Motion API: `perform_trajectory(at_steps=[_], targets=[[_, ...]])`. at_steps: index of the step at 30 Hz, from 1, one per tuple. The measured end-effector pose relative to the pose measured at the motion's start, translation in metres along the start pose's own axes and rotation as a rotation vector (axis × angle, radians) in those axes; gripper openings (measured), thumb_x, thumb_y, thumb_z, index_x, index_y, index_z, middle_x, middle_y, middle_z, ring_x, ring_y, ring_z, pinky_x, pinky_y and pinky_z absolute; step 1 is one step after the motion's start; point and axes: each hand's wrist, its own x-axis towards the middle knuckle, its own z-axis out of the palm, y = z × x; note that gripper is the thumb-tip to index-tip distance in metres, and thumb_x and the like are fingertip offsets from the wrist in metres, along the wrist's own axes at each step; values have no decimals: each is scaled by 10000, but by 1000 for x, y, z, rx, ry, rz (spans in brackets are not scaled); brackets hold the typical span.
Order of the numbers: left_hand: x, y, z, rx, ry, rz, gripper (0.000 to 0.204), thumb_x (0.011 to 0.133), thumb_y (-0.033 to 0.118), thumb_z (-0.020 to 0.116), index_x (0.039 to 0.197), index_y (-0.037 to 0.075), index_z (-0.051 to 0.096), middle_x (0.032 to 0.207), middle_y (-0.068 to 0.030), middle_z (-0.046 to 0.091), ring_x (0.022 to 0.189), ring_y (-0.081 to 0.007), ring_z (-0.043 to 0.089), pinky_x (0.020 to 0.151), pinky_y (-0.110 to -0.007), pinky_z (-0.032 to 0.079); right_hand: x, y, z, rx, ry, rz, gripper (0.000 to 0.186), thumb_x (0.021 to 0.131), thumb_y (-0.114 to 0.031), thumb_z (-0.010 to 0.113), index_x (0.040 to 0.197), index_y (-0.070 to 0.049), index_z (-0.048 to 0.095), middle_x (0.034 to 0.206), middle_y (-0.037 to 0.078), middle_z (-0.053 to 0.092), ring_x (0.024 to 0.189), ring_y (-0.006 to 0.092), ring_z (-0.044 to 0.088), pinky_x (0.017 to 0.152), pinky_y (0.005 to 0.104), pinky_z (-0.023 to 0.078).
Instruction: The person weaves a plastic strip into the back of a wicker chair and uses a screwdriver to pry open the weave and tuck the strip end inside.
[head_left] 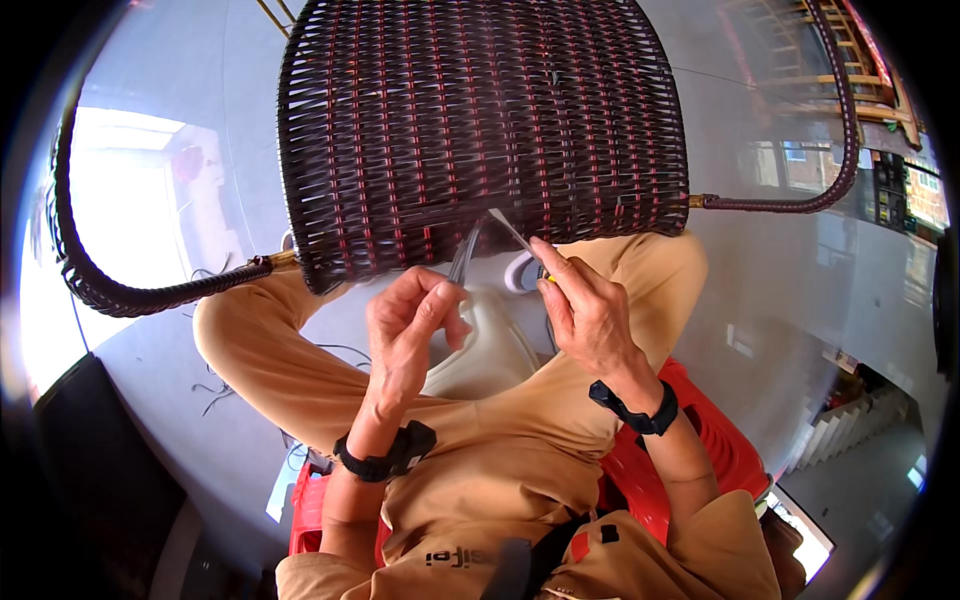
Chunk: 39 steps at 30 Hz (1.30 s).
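Observation:
A woven wicker panel (480, 120) in dark brown and red, part of a chair with curved wrapped arms, stands before me with its lower edge near my knees. My left hand (413, 325) is closed, pinching a few thin flat weaving strips (464, 258) that run up to the panel's lower edge. In my right hand (590, 312) is a flat-bladed screwdriver (512, 229); its metal tip rests at or just in front of the weave, beside the strips. A bit of its yellow handle shows at my fingers, and the rest is hidden in my palm.
The chair's left arm (170, 300) and right arm (800, 206) curve out to both sides. A red plastic seat (690, 430) is beneath me. Between my legs is a pale, smooth object (490, 340). Loose dark strips (215, 390) lie on the floor at left. Bamboo-like furniture (850, 75) stands far right.

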Motion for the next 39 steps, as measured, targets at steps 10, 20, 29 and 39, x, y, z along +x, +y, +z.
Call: perform_trajectory(at_steps=[10, 20, 29, 39], targets=[[4, -3, 8, 5, -1, -12, 185, 913, 126, 524, 827, -30, 574, 600, -39, 546, 526, -95, 499, 539, -224, 426, -3, 11, 18, -24, 106, -96, 453, 794, 10, 559, 1240, -14, 484, 754, 113, 532, 571, 283, 553, 480, 357, 457], [8, -5, 20, 29, 71, 13, 211, 927, 176, 513, 872, -15, 582, 571, -32, 532, 462, -84, 503, 555, -236, 506, -8, 15, 33, 47, 172, -110, 455, 797, 43, 530, 1245, -9, 474, 763, 124, 522, 583, 304, 556, 491, 362, 458], [14, -13, 35, 79, 162, 71, 212, 911, 192, 533, 857, -7, 584, 536, -34, 522, 414, -92, 481, 495, -249, 500, -6, 24, 35, 117, 212, -170, 398, 795, 42, 544, 1189, 10, 505, 770, 155, 542, 616, 330, 566, 514, 382, 462], [27, -12, 41, 132, 290, 71, 224, 854, 181, 562, 774, -27, 590, 472, -45, 481, 344, -108, 411, 388, -258, 452, -8, 27, 40, 152, 260, -199, 395, 785, 13, 590, 1173, 9, 515, 768, 144, 550, 618, 325, 567, 513, 376, 469]])
